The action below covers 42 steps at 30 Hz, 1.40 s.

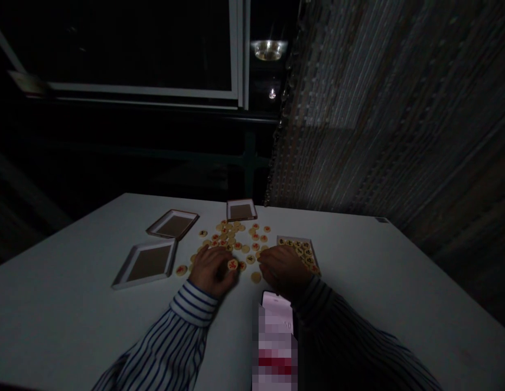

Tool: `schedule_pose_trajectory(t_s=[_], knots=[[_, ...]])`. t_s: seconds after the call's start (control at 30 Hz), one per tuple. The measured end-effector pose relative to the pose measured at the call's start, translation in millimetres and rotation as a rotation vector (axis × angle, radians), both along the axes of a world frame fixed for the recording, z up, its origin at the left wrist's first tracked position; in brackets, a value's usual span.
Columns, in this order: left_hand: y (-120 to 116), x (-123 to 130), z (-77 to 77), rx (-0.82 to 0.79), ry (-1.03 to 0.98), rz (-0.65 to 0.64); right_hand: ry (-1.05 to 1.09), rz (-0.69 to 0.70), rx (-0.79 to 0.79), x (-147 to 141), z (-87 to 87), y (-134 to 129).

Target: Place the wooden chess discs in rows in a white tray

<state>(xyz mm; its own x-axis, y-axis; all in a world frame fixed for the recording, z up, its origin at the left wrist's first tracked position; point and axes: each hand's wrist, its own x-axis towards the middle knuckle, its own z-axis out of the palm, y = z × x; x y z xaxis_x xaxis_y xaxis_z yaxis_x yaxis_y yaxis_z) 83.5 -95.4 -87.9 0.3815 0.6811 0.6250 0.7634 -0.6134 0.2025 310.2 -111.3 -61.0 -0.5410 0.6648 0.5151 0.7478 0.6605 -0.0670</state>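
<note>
My left hand is closed, pinching a xiangqi piece with a red character between thumb and fingers. My right hand is curled over the table, its fingertips down at the edge of the pile beside a pale round piece; what the fingers hold, if anything, is hidden. Scattered between and beyond both hands lie several wooden pieces, some with red or black characters, others face down. One blank-looking piece lies between the hands. Partly behind my right hand, an open box holds rows of pieces, mostly with black characters.
Two shallow box parts, a lid and a white-rimmed tray, lie at the left. Another small tray sits at the table's back edge. A lit phone lies near me on the white table. A bead curtain hangs behind.
</note>
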Motion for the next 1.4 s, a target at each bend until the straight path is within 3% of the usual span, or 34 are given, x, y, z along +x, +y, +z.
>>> schedule_pose_trajectory(t_s=[0.4, 0.6, 1.0, 1.4], knots=[[-7, 29, 21.0, -0.101, -0.007, -0.045, 0.042, -0.078, 0.075, 26, 9.0, -5], [-9, 42, 28.0, -0.121, -0.026, -0.066, 0.0, -0.136, 0.034, 40, 4.7, -8], [-8, 74, 42.0, -0.155, -0.021, -0.124, 0.113, -0.322, 0.047, 49, -11.7, -11], [3, 103, 39.3, -0.164, -0.038, -0.172, 0.112, -0.371, 0.114, 54, -15.8, -12]])
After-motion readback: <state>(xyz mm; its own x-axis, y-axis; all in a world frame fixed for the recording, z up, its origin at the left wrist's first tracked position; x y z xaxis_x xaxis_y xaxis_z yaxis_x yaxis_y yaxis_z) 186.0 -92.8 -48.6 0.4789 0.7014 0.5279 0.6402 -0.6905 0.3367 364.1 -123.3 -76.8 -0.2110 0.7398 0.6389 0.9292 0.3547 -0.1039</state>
